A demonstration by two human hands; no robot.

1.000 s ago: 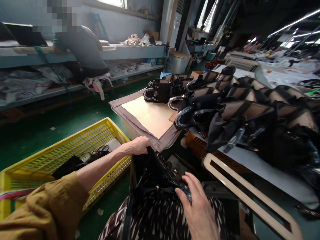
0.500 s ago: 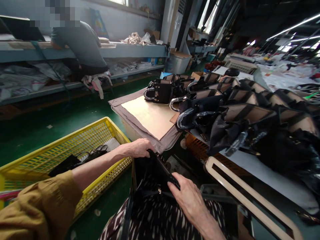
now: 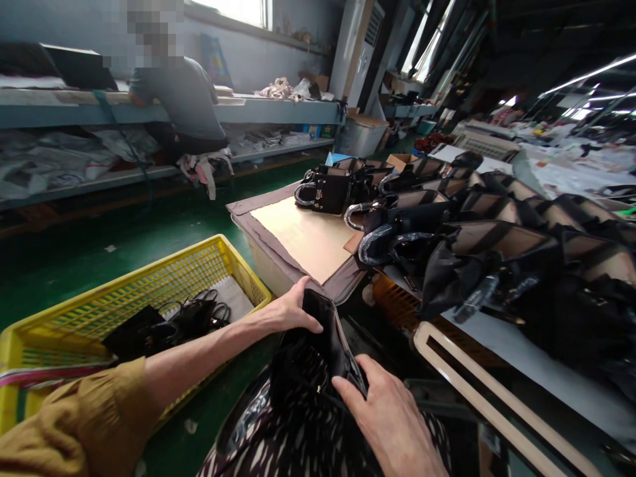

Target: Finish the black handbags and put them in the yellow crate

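A black handbag [image 3: 332, 334] rests on my lap with its mouth open and its dark lining showing. My left hand [image 3: 294, 311] has hold of the bag's far left corner, thumb inside the opening and fingers partly hidden behind it. On the near right rim, my right hand [image 3: 385, 407] pinches the edge between thumb and fingers. The bag's lower part blends into my black-and-white patterned clothing [image 3: 248, 457], so its outline there is hard to make out.
At left stands a yellow plastic basket [image 3: 218, 248] holding several small black bags [image 3: 183, 318]. Ahead is a covered table [image 3: 298, 232]. Many black handbags [image 3: 487, 238] crowd the right side, near a beige slotted frame [image 3: 477, 391]. Another person [image 3: 181, 99] sits at a far bench.
My left hand has turned, its thumb now spread inside the bag's mouth. The bag has tilted and its opening shows wider. The right hand keeps its grip on the rim. My view has shifted slightly.
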